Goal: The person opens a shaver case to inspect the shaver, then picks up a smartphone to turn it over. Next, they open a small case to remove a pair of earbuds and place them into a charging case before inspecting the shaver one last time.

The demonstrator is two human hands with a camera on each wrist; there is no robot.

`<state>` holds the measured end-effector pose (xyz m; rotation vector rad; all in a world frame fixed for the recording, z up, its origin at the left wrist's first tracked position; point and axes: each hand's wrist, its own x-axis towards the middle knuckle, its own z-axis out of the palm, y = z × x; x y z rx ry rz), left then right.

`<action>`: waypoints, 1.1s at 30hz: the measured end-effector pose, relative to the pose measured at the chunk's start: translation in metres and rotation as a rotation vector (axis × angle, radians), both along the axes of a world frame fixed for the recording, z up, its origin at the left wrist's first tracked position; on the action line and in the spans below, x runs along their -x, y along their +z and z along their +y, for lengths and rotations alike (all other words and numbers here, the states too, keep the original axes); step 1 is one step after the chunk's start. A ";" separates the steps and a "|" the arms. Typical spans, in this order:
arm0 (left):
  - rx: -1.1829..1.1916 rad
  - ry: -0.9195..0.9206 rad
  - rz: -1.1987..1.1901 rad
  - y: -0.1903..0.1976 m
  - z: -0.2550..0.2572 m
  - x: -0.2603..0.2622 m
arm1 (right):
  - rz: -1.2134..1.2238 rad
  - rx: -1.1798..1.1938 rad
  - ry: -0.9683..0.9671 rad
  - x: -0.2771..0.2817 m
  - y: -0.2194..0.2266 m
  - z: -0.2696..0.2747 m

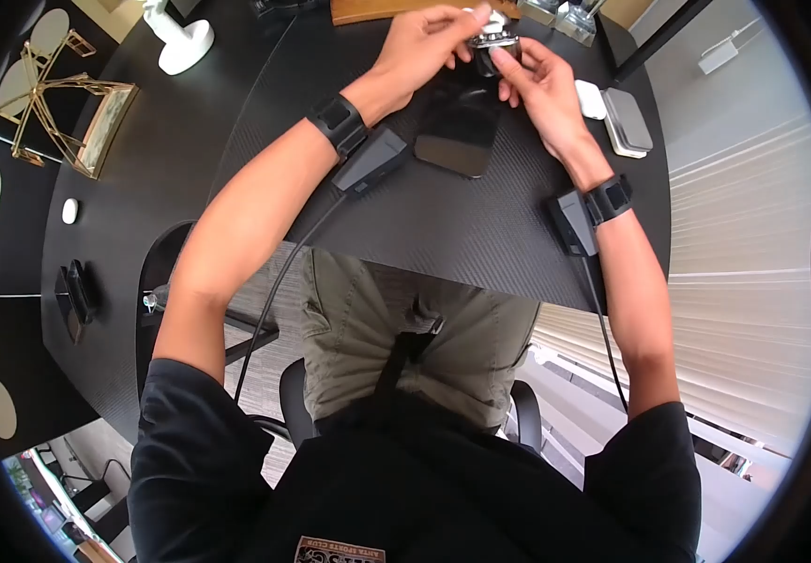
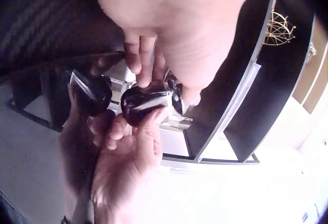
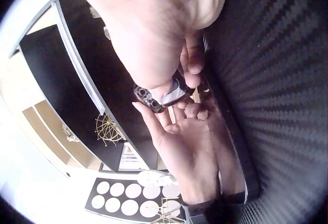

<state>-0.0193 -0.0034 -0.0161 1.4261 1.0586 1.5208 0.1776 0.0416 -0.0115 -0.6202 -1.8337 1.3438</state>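
Left hand [image 1: 415,58] has its thumb and fingers pinching one end of a small glossy black object with a silvery top [image 1: 494,41], and the right hand [image 1: 548,98] has the other side gripped between thumb and fingers. So yeah, both hands are on it, held over the far part of the black desk [image 1: 443,220]. No idea what it is exactly, the fingers hide too much.

Rest of the desk, left to right: some black item [image 1: 71,296] I can't make out, a little white rounded thing [image 1: 69,211] just beyond it, a gold wheel-shaped ornament [image 1: 37,88], then a white stand [image 1: 186,49] further over. A dark phone [image 1: 457,136] lies flat in the middle, just on the near side of the hands. Over on the right, a small white case [image 1: 590,99] sits beside a grey-topped box [image 1: 627,124].
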 end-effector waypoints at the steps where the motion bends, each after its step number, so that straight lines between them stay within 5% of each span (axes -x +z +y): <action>1: 0.028 -0.005 -0.079 -0.004 0.004 0.002 | -0.005 -0.011 -0.001 -0.002 -0.003 -0.001; 5: 0.197 0.050 -0.107 0.010 -0.003 -0.005 | 0.039 -0.033 0.014 -0.005 -0.008 0.004; 33: 0.192 0.068 -0.002 0.015 -0.010 -0.018 | 0.032 0.136 -0.050 -0.003 0.004 -0.006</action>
